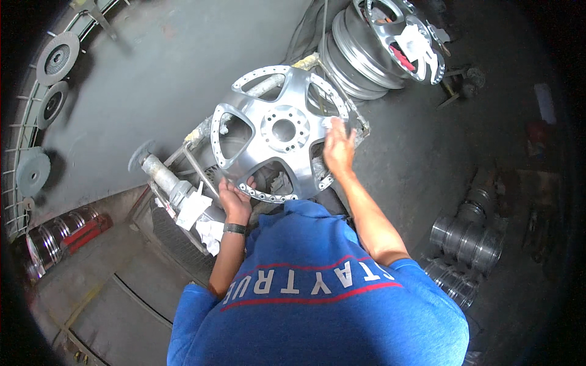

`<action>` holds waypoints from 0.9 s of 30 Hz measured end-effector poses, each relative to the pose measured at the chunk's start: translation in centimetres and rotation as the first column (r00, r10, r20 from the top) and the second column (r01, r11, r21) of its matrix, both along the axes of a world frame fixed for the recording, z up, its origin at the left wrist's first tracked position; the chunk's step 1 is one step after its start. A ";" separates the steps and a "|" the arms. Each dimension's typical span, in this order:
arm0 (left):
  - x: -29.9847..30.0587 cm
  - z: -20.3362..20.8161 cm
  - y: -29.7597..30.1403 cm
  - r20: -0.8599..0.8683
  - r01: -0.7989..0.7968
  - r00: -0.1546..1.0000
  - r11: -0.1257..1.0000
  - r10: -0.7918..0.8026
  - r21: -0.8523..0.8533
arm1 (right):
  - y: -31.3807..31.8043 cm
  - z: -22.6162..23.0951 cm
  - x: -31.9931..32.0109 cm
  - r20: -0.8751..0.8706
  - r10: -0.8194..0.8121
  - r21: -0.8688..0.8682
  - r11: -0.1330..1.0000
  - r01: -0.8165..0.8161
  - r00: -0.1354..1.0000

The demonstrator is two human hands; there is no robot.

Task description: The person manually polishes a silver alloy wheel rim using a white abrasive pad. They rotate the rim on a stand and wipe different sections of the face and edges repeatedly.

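A silver five-spoke wheel centre point(284, 129) with a ring of bolt holes around its edge lies in front of me on a metal stand point(194, 160). At its near left edge, my left hand point(236, 200) grips the rim from below, with some fingers showing through the gap between spokes. My right hand point(339, 149) is on the right-hand spoke near the outer edge, fingers bent and pressed together. Something small and pale shows at its fingertips; I cannot make out what it is.
A grey power tool with a disc point(163, 174) lies left of the stand, beside white paper point(194, 206). Sanding discs point(58, 58) hang on a wire rack. Stacked wheel rims point(357, 58) stand at far right; more rims point(467, 241) lie at right, and others point(61, 235) at left.
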State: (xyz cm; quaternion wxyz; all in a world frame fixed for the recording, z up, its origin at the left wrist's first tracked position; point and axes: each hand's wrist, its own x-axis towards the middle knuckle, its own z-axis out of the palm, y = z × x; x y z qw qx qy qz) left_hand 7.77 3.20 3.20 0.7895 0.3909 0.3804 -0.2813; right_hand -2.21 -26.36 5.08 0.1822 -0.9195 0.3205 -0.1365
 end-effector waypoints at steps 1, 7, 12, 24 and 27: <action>-0.3 0.6 -0.1 -0.003 -0.013 1.000 1.000 0.013 0.009 | -1.4 -0.5 -1.1 -0.008 -0.101 0.082 0.991 0.102 0.995; -0.5 0.8 -0.4 -0.026 -0.068 0.997 0.998 0.068 -0.006 | -1.5 -1.9 0.1 0.049 -0.184 0.020 0.983 0.183 0.982; -0.7 -0.6 0.5 -0.009 -0.023 1.000 1.000 0.023 -0.016 | 2.6 0.2 3.2 -0.029 0.283 -0.145 0.948 -0.284 0.959; -1.0 0.1 -0.5 0.051 -0.094 0.994 0.995 0.092 0.030 | 0.4 1.3 5.8 -0.114 0.339 -0.211 0.910 -0.356 0.934; -1.3 -2.5 1.5 0.032 -0.105 0.994 0.993 0.107 -0.051 | 0.4 2.0 2.1 -0.182 0.401 -0.209 0.877 -0.434 0.898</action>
